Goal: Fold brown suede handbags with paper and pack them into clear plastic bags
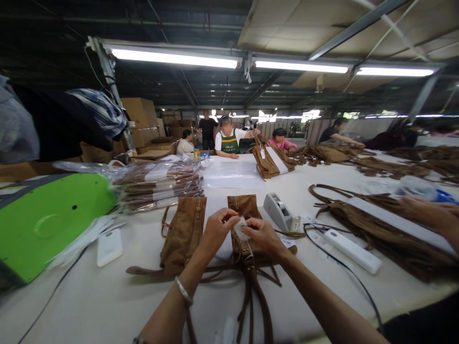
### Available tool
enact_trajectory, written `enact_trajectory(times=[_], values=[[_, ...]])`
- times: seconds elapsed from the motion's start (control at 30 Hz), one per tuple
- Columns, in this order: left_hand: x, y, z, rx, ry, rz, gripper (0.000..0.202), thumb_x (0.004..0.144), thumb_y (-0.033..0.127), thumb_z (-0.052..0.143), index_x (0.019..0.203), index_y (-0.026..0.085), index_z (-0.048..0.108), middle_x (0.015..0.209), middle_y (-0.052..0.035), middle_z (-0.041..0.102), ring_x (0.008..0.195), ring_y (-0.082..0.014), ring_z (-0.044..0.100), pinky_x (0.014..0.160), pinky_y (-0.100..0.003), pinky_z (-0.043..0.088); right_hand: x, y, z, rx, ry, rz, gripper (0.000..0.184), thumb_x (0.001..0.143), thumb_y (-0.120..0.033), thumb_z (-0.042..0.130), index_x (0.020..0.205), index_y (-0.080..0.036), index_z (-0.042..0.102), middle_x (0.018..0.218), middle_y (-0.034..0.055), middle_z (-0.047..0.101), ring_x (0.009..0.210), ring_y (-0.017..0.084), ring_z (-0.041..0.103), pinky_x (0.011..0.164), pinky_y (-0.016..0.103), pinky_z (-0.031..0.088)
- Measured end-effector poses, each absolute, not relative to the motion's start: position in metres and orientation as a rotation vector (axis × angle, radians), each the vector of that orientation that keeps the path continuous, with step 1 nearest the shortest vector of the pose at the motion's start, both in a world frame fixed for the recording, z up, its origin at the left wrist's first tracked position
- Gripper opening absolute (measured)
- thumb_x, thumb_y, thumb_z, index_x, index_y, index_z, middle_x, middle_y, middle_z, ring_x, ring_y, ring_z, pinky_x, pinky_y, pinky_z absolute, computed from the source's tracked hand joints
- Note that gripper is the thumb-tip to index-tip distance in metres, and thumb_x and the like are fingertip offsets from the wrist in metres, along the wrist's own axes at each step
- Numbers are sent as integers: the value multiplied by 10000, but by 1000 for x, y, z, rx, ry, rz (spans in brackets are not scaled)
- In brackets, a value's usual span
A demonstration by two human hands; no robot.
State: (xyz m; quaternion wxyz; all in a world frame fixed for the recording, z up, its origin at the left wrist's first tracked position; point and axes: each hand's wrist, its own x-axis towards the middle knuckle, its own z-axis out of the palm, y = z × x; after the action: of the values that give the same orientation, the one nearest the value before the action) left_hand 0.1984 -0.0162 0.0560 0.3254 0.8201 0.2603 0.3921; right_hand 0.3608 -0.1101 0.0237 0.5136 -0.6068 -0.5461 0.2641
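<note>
A brown handbag lies on the table in front of me, with a band of white paper around its middle and its straps trailing toward me. Over its right half, my left hand and my right hand pinch a small white tag between them. The fingers of both hands are closed on the tag's edges. What is printed on it is too small to read. A thin pale string hangs below the tag near the bag's metal studs.
A grey tape dispenser stands beyond my right hand, near a white power strip with a black cable. Plastic-wrapped bags are stacked behind. At left are a green machine and a white phone-like object. Another person's hand touches a brown bag at right.
</note>
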Motion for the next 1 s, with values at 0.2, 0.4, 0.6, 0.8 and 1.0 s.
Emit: enact_trajectory(times=[0.2, 0.4, 0.6, 0.8, 1.0], values=[[199, -11, 17, 2385, 1025, 622, 217, 925, 335, 525, 841, 199, 672, 835, -38, 706, 814, -186, 650, 715, -264, 426, 392, -93, 1, -1738, -1147, 539, 287, 823, -388, 529, 844, -155, 694, 757, 39, 686, 660, 182, 606, 584, 258, 443], [210, -37, -21, 2654, 1057, 333, 406, 793, 394, 719, 1124, 196, 596, 1133, -90, 655, 1068, -265, 608, 821, -306, 441, 393, -94, -19, -2002, -1228, -189, 169, 893, -248, 496, 984, -205, 631, 948, 57, 672, 813, 201, 609, 702, 276, 394], [208, -23, -30, 2558, 916, 257, 375, 759, 114, 610, 1122, 209, 588, 1146, -73, 668, 1077, -247, 606, 881, -316, 429, 376, -72, -36, -2111, -1506, 47, 73, 865, -234, 607, 883, -199, 669, 962, 61, 688, 837, 198, 628, 708, 262, 399], [201, 7, -23, 1754, 810, 544, 212, 728, 107, 587, 925, 180, 613, 645, 33, 586, 623, -143, 582, 614, -247, 425, 403, -70, -29, -2098, -1346, 100, 244, 915, -267, 490, 857, -184, 712, 891, 64, 717, 835, 191, 641, 759, 270, 435], [221, 47, 11, 1367, 699, 608, 270, 816, 342, 643, 996, 148, 591, 717, 8, 614, 548, -78, 569, 527, -186, 439, 407, -63, -37, -2081, -1413, 226, 93, 688, -126, 642, 641, -191, 688, 664, 16, 685, 662, 174, 621, 648, 252, 417]])
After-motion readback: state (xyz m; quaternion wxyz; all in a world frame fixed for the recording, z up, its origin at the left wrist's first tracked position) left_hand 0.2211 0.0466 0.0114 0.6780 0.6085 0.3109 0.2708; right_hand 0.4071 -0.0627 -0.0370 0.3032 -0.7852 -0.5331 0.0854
